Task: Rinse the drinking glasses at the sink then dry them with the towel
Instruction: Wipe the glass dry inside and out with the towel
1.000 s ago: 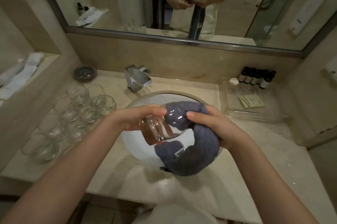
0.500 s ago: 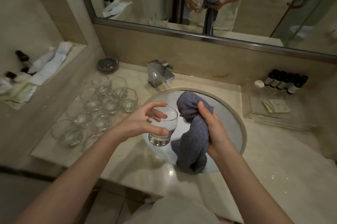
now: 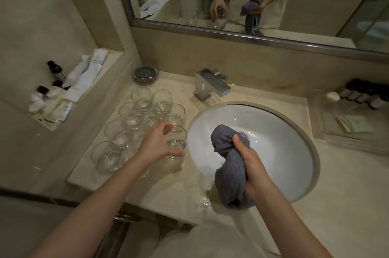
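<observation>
My left hand grips a clear drinking glass upright on the counter, at the right edge of a cluster of several glasses left of the sink. My right hand holds a bunched grey towel over the white round sink; the towel's tail hangs down over the basin's front rim. The two hands are apart, the towel clear of the glass.
A square chrome faucet stands behind the sink. A dark round dish sits at the back left. Small dark bottles and a clear tray are on the right. Toiletries lie on the left ledge.
The towel came out of the glass. My left hand carried the glass leftward and down onto the counter beside the other glasses; my right hand stayed over the sink with the towel.
</observation>
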The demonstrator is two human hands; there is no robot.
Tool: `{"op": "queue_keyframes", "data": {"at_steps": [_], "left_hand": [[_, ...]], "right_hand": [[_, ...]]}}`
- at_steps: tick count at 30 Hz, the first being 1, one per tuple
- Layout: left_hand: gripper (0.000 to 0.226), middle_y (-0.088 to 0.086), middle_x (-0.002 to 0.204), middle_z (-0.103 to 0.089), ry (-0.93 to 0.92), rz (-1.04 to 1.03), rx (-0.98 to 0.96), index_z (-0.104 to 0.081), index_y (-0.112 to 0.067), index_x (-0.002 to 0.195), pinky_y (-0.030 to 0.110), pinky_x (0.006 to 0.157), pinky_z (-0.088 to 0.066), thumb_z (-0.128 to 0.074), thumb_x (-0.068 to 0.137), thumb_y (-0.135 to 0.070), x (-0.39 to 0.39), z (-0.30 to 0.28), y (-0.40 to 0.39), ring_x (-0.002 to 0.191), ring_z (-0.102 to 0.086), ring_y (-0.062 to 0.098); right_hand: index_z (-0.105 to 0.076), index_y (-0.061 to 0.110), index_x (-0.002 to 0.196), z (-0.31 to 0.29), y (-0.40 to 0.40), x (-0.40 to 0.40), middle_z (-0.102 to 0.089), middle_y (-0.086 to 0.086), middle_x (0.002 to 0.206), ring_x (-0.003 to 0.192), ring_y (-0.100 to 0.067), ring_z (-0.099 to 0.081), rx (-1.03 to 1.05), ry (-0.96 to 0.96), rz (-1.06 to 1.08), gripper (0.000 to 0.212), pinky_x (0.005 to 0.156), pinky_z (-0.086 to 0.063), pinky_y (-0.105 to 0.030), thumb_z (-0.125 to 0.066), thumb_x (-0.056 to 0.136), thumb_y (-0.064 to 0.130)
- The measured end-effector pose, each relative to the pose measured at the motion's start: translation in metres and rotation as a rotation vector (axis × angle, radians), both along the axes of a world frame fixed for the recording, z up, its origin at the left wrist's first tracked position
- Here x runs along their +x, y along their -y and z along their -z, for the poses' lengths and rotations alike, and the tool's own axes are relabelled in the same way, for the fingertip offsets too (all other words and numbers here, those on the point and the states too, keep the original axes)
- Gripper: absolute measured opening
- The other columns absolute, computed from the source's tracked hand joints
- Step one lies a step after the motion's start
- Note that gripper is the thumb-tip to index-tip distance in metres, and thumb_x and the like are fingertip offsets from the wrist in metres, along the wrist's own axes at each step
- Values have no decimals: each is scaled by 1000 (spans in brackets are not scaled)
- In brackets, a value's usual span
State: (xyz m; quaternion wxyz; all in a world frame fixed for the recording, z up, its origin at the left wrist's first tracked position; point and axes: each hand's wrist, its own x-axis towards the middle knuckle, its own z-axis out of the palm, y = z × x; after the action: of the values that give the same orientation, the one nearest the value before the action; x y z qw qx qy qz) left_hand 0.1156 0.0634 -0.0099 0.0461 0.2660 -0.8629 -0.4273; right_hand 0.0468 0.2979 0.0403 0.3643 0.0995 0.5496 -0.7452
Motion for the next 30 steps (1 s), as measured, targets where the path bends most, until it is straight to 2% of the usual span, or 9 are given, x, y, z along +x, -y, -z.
{"op": "queue_keyframes", "data": {"at_steps": [4,7,10,12,14,18,25,28,30], "left_hand": [[91,-8,125,-54,104,43,-327,-53,-24,127,37,98,-27,-91,49,-50,-5,11,12,127,-38,18],[92,-11,131,-51,150,76,-380,-52,-27,128,37,101,-18,-89,48,-54,-7,17,19,132,-29,15],[94,-11,132,-51,177,94,-381,-53,-30,127,40,106,-16,-89,44,-55,-8,24,26,134,-27,14],[95,-13,132,-51,188,108,-385,-53,-33,127,40,105,-17,-88,43,-58,-9,27,29,134,-26,12],[94,-14,133,-51,188,113,-389,-51,-33,129,35,97,-17,-88,46,-59,-11,28,30,133,-27,12],[95,-12,137,-48,208,109,-380,-47,-31,133,29,87,-15,-86,51,-58,-13,27,33,132,-28,13],[106,-3,148,-38,252,129,-413,-34,-26,147,42,105,-26,-83,58,-56,-12,31,38,138,-26,20],[104,-3,146,-37,157,145,-452,-35,-26,146,39,102,-25,-84,59,-52,-9,26,34,134,-28,20],[96,-2,139,-46,14,190,-429,-46,-23,140,37,100,-26,-83,58,-54,-9,19,27,128,-36,20]], "right_hand": [[-65,9,112,5,6,-1,-71,-17,101,92,-25,-67,30,3,49,49,89,-48,-39,-63,76,42],[-65,10,112,6,9,-3,-71,-17,102,91,-24,-68,45,1,78,42,84,-50,-35,-61,83,40],[-65,10,111,7,13,-3,-71,-17,101,88,-23,-68,44,-5,97,46,80,-51,-33,-62,77,41],[-65,10,110,9,16,-1,-71,-17,101,86,-22,-68,45,-4,97,37,79,-51,-32,-60,85,38],[-65,11,109,10,20,1,-72,-15,99,83,-21,-68,45,1,94,31,78,-51,-32,-57,91,35],[-65,11,109,13,25,4,-73,-13,98,83,-19,-69,46,12,98,29,76,-52,-31,-56,93,34],[-66,9,109,18,26,9,-72,-12,95,79,-18,-69,37,22,108,32,74,-52,-30,-57,92,35],[-65,10,109,19,25,11,-72,-11,93,76,-16,-69,27,20,120,31,74,-51,-30,-56,93,35],[-65,10,110,18,24,12,-72,-12,95,77,-17,-69,32,9,141,33,75,-51,-31,-56,92,36]]}}
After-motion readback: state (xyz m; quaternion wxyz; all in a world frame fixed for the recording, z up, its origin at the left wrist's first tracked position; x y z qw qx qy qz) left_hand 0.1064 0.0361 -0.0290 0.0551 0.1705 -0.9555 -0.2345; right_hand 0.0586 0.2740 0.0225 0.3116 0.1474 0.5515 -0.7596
